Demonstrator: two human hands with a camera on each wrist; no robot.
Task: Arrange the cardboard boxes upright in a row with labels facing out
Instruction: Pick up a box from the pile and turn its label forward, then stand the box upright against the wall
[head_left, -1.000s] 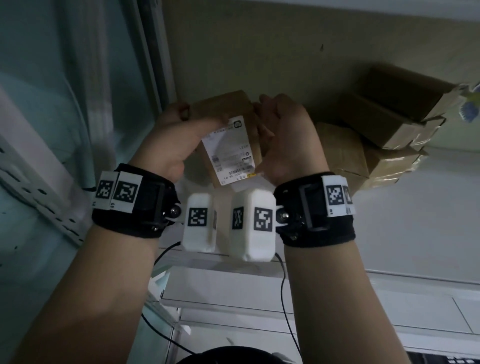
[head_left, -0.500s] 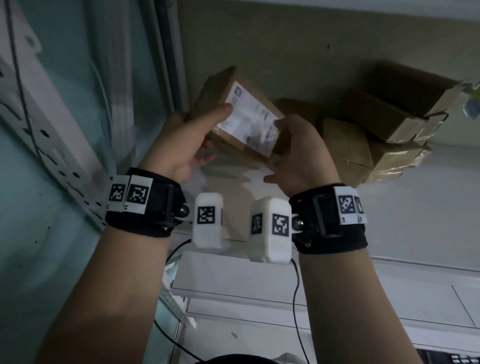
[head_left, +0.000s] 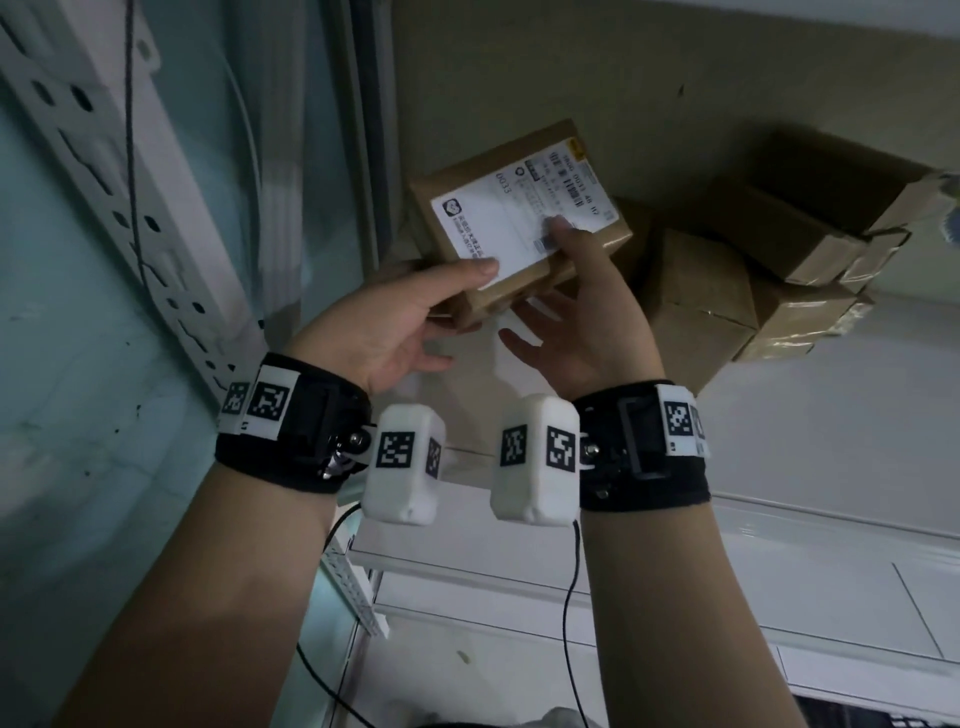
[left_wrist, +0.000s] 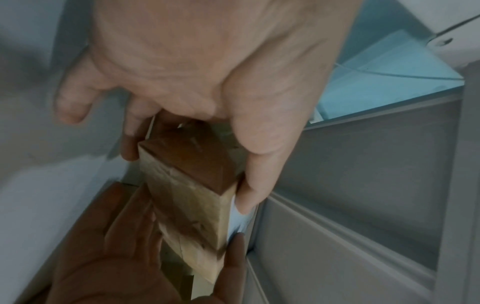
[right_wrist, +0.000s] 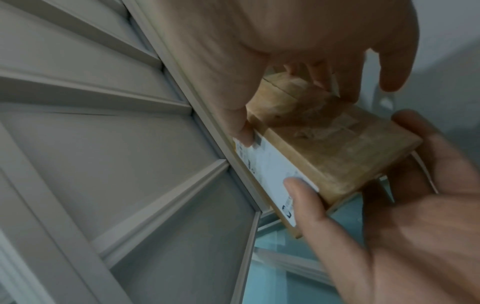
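Note:
Both hands hold up a brown cardboard box (head_left: 524, 291) with its white printed label (head_left: 519, 218) turned toward me, tilted, in front of the shelf's left end. My left hand (head_left: 415, 312) pinches its lower left corner, thumb on the label, fingers behind. My right hand (head_left: 566, 296) pinches the lower right edge, thumb on the label. The left wrist view shows the left hand (left_wrist: 207, 82) gripping the box (left_wrist: 187, 185). In the right wrist view, the right hand (right_wrist: 285, 51) and the box (right_wrist: 324, 148) appear.
Several taped cardboard boxes lie piled at the right on the white shelf (head_left: 831, 415): one close by (head_left: 696, 306), others stacked behind (head_left: 810, 228). Another box (head_left: 636, 234) sits just behind the held one. A white perforated rail (head_left: 130, 171) runs down the left.
The box has been turned so its label faces me more squarely and lifted up and to the right. Both hands have shifted to grip its lower edge.

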